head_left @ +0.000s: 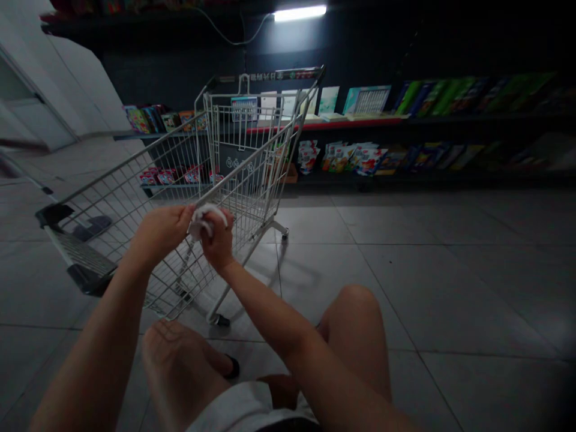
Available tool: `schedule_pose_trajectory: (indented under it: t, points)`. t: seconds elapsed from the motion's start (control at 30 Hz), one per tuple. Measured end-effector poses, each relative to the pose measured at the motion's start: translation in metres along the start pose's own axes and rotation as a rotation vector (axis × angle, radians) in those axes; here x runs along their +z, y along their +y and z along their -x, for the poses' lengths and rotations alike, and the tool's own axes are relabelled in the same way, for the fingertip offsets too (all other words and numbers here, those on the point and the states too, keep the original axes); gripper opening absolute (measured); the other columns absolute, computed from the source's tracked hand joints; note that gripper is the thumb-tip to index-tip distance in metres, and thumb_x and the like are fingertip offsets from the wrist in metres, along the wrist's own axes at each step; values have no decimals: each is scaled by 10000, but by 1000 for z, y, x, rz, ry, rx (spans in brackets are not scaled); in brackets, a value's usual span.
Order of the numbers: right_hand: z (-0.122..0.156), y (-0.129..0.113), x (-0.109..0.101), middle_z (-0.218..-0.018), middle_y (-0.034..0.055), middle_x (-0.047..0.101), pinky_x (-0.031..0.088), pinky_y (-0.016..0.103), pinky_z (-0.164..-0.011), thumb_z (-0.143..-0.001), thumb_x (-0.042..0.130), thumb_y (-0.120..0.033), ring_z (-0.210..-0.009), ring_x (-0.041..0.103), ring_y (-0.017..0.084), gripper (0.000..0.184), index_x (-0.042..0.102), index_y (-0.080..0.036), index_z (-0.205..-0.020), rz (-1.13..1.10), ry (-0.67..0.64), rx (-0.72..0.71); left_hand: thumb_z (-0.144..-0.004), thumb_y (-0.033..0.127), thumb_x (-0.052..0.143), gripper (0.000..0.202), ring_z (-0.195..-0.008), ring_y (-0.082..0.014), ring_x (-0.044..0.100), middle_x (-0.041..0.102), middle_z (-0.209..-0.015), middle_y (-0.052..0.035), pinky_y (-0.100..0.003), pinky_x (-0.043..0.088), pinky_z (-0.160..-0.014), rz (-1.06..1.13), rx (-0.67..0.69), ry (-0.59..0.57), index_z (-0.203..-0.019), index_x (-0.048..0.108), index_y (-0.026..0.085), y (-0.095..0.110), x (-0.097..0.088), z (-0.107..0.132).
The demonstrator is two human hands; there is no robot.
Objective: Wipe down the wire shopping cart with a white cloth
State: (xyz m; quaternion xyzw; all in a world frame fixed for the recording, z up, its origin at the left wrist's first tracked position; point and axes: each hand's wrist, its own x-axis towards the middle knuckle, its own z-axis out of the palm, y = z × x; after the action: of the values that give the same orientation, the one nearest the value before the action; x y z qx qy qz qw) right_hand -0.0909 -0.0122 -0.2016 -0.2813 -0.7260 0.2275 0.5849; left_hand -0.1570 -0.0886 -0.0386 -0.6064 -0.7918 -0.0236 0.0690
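Observation:
A metal wire shopping cart (245,174) stands tilted in view in front of my knees. My left hand (162,233) is closed at the cart's near top rail, its fingertips beside a crumpled white cloth (207,217). The cloth is bunched in my right hand (219,245), whose fingers wrap round it against the same rail. The left fingers are partly hidden behind the hand, so their exact hold is hard to make out.
Dark shelves hold books (369,99) and bagged goods (366,159) along the wall. A lit tube lamp (300,13) hangs above. Cart wheels (220,321) rest on the tiled floor (432,282). A grey shoe (93,227) shows beyond the cart at left.

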Motion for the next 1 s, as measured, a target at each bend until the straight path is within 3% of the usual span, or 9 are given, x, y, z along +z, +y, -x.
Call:
schedule_pose_trajectory:
  t: [0.17,0.23,0.33,0.47,0.53,0.6,0.87,0.93,1.0]
  points:
    - [123,39,8,-1308,100,524,547,385,-1014,-802,663,-164,-1297,517,252,330,629,-243,-1120,3,-494,16,-969,491,151,641,-910,-270,695,764,-869,-126,-324,463,-762,-105,2,-3,-937,714,184,1,1,-2]
    - [143,58,-2,-1307,91,530,564,381,-976,-800,653,-140,-1202,583,236,331,644,-248,-1112,12,-619,15,-965,491,157,629,-915,-272,694,761,-882,-127,-325,461,-762,-121,14,-22,-932,705,184,1,-1,-2]
    - [95,69,-31,-1310,82,514,559,385,-984,-806,624,-141,-1142,598,207,327,633,-247,-1114,54,-429,77,-952,489,197,591,-899,-269,693,750,-884,-121,-323,455,-755,-155,21,-68,-948,696,171,1,-4,-2]
    - [-47,50,-65,-1268,98,507,479,418,-1098,-896,536,-223,-1334,452,218,255,585,-227,-1146,87,67,-62,-939,522,264,547,-879,-269,690,744,-907,-119,-320,442,-720,-201,50,-106,-1003,678,171,1,-7,-2]
    - [-94,40,-68,-1283,92,498,477,409,-1100,-923,501,-232,-1350,430,205,237,571,-243,-1149,103,108,-141,-935,526,299,523,-876,-285,693,741,-929,-134,-333,436,-700,-211,77,-106,-1019,666,164,3,-9,0]
    - [-100,38,-61,-1298,95,490,502,389,-1068,-927,508,-248,-1332,446,205,229,565,-246,-1149,123,78,-144,-937,513,322,506,-868,-305,698,738,-914,-151,-349,437,-690,-215,81,-100,-1027,660,149,5,-10,3]
    - [109,107,-39,-1237,64,563,571,300,-893,-805,633,-141,-1090,602,181,286,639,-242,-1073,213,-489,270,-945,482,355,473,-865,-325,710,742,-880,-163,-360,439,-663,-246,49,-53,-1077,651,137,24,-9,13]
    - [119,116,-53,-1232,64,559,579,306,-865,-779,633,-101,-991,627,165,304,654,-232,-1052,202,-497,307,-943,482,364,459,-860,-321,711,742,-873,-158,-358,439,-656,-253,49,-41,-1070,646,143,26,-8,15]
    - [89,118,-73,-1235,91,546,553,352,-955,-795,602,-90,-1096,603,195,317,639,-201,-1090,198,-340,292,-941,483,374,447,-845,-321,711,737,-854,-155,-358,430,-642,-250,56,-39,-1056,643,144,27,-7,17]
